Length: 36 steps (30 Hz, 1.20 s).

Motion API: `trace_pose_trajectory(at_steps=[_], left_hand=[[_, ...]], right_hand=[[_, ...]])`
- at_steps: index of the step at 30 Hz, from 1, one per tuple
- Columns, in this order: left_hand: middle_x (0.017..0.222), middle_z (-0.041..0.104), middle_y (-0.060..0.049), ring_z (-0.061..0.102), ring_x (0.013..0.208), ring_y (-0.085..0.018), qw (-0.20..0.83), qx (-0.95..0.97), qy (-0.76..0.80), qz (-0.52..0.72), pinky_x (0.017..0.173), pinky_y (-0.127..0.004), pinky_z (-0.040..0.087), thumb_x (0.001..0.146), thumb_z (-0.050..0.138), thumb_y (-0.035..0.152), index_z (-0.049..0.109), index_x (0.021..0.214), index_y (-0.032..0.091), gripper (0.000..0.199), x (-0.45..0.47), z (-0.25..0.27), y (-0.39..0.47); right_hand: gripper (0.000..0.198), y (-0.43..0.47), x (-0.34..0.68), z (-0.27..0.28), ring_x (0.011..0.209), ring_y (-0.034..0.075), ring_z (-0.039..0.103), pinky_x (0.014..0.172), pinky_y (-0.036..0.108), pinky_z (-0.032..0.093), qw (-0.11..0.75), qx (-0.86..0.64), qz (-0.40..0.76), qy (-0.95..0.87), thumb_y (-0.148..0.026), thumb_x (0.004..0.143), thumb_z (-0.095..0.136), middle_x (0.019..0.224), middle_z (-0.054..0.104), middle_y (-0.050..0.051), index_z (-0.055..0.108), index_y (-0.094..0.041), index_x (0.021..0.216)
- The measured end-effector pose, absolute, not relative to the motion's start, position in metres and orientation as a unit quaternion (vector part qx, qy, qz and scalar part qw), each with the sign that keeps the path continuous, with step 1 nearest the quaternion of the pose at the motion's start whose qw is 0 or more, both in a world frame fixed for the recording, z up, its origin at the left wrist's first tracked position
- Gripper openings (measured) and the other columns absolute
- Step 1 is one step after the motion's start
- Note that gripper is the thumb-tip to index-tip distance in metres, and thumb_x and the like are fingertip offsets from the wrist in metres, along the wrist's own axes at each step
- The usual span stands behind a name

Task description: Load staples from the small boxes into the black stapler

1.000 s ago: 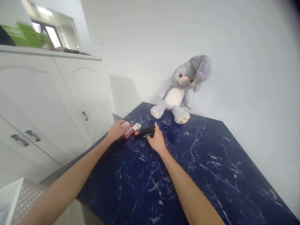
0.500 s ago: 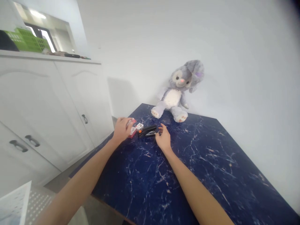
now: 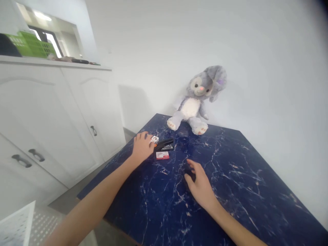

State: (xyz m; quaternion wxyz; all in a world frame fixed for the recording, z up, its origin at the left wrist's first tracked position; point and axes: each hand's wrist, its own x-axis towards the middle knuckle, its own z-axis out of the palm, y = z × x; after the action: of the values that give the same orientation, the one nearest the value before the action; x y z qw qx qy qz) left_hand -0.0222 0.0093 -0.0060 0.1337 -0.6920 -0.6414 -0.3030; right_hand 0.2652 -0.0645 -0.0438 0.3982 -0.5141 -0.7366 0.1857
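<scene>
My left hand point(image 3: 142, 147) is at the far left of the blue marbled table, fingers apart and pointing away. Its thumb side is right by the orange-marked end of a black stapler point(image 3: 164, 144). Just beyond the fingers is a small white box point(image 3: 154, 139) with a dark print. Whatever lies under the palm is hidden. On the near side of the stapler, a flat red-and-white box point(image 3: 162, 155) lies by itself. My right hand point(image 3: 201, 186) hovers over the table to the right and nearer, fingers curved and apart, holding nothing.
A grey plush rabbit point(image 3: 193, 102) sits at the table's point(image 3: 164, 201) back edge against the wall. White cabinets point(image 3: 64, 119) stand to the left, with green baskets point(image 3: 33, 44) on top. A white perforated surface point(image 3: 42, 225) is at the lower left.
My right hand has drawn back toward me and to the right, away from the stapler. A red-and-white box now lies before the stapler. My left hand has shifted slightly right, its fingers spread.
</scene>
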Motion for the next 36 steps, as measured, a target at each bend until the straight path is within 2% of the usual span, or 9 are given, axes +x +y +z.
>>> trace_pose_trajectory(at_steps=[3, 5, 11, 15, 21, 24, 27, 31, 36], left_hand=[[0.113, 0.067, -0.011, 0.061, 0.106, -0.03, 0.022, -0.691, -0.684, -0.233, 0.094, -0.043, 0.047, 0.085, 0.061, 0.039, 0.065, 0.114, 0.021, 0.035, -0.045, -0.009, 0.022], [0.111, 0.07, -0.008, 0.064, 0.102, -0.027, -0.02, -0.689, -0.682, -0.245, 0.09, -0.038, 0.049, 0.086, 0.059, 0.042, 0.064, 0.116, 0.022, 0.036, -0.052, -0.009, 0.026], [0.112, 0.069, -0.007, 0.063, 0.1, -0.025, 0.079, -0.71, -0.584, -0.386, 0.09, -0.038, 0.048, 0.09, 0.055, 0.037, 0.061, 0.117, 0.021, 0.032, -0.036, 0.008, 0.008], [0.106, 0.068, -0.007, 0.059, 0.099, -0.024, 0.065, -0.841, -0.436, -0.313, 0.093, -0.04, 0.046, 0.085, 0.057, 0.028, 0.06, 0.109, 0.021, 0.025, -0.021, 0.012, -0.005], [0.086, 0.062, -0.005, 0.056, 0.089, -0.023, 0.067, -0.901, -0.394, -0.169, 0.091, -0.042, 0.043, 0.076, 0.062, 0.027, 0.057, 0.086, 0.021, 0.013, -0.018, 0.014, -0.004], [0.08, 0.06, -0.004, 0.055, 0.084, -0.022, 0.085, -0.91, -0.371, -0.162, 0.085, -0.039, 0.043, 0.078, 0.059, 0.027, 0.055, 0.08, 0.021, 0.007, -0.027, 0.019, -0.003], [0.071, 0.058, -0.003, 0.053, 0.074, -0.019, 0.116, -0.908, -0.35, -0.198, 0.075, -0.036, 0.044, 0.081, 0.057, 0.028, 0.052, 0.07, 0.021, 0.014, -0.034, 0.022, -0.005], [0.08, 0.064, -0.006, 0.057, 0.078, -0.019, 0.1, -0.921, -0.307, -0.219, 0.078, -0.036, 0.047, 0.084, 0.057, 0.03, 0.06, 0.078, 0.022, 0.01, -0.016, 0.017, -0.013], [0.113, 0.069, -0.008, 0.06, 0.101, -0.022, 0.064, -0.943, -0.265, -0.188, 0.092, -0.039, 0.048, 0.092, 0.055, 0.036, 0.068, 0.099, 0.023, 0.019, 0.026, -0.004, -0.022]], right_hand=[[0.045, -0.087, 0.28, -0.038, 0.12, 0.026, 0.054, 0.1, 0.046, 0.05, 0.379, -0.529, 0.181, -0.738, -0.026, 0.091, 0.049, 0.134, 0.051, 0.008, 0.046, -0.028, 0.135], [0.043, -0.091, 0.282, -0.035, 0.119, 0.026, 0.055, 0.1, 0.047, 0.05, 0.374, -0.531, 0.178, -0.74, -0.027, 0.092, 0.048, 0.135, 0.05, 0.008, 0.045, -0.029, 0.135], [0.041, -0.088, 0.28, -0.037, 0.122, 0.026, 0.053, 0.104, 0.049, 0.048, 0.354, -0.519, 0.178, -0.757, -0.026, 0.093, 0.046, 0.138, 0.048, 0.007, 0.046, -0.029, 0.134], [0.04, -0.089, 0.28, -0.037, 0.123, 0.025, 0.053, 0.104, 0.047, 0.048, 0.36, -0.508, 0.183, -0.761, -0.024, 0.093, 0.046, 0.138, 0.048, 0.006, 0.047, -0.029, 0.133], [0.03, -0.09, 0.277, -0.033, 0.12, 0.022, 0.056, 0.103, 0.041, 0.049, 0.352, -0.486, 0.191, -0.777, -0.023, 0.094, 0.046, 0.136, 0.05, 0.005, 0.056, -0.028, 0.121], [0.033, -0.091, 0.276, -0.034, 0.117, 0.022, 0.058, 0.101, 0.04, 0.051, 0.353, -0.483, 0.191, -0.778, -0.023, 0.094, 0.046, 0.134, 0.053, 0.005, 0.054, -0.028, 0.125], [0.044, -0.09, 0.275, -0.037, 0.11, 0.022, 0.06, 0.095, 0.041, 0.054, 0.365, -0.51, 0.189, -0.755, -0.025, 0.093, 0.047, 0.13, 0.057, 0.007, 0.043, -0.026, 0.137], [0.05, -0.089, 0.275, -0.04, 0.107, 0.022, 0.061, 0.092, 0.04, 0.055, 0.378, -0.515, 0.188, -0.746, -0.027, 0.093, 0.047, 0.128, 0.058, 0.008, 0.038, -0.025, 0.141], [0.047, -0.089, 0.274, -0.035, 0.107, 0.022, 0.062, 0.093, 0.042, 0.055, 0.381, -0.492, 0.191, -0.76, -0.025, 0.093, 0.046, 0.128, 0.057, 0.009, 0.04, -0.025, 0.139]])
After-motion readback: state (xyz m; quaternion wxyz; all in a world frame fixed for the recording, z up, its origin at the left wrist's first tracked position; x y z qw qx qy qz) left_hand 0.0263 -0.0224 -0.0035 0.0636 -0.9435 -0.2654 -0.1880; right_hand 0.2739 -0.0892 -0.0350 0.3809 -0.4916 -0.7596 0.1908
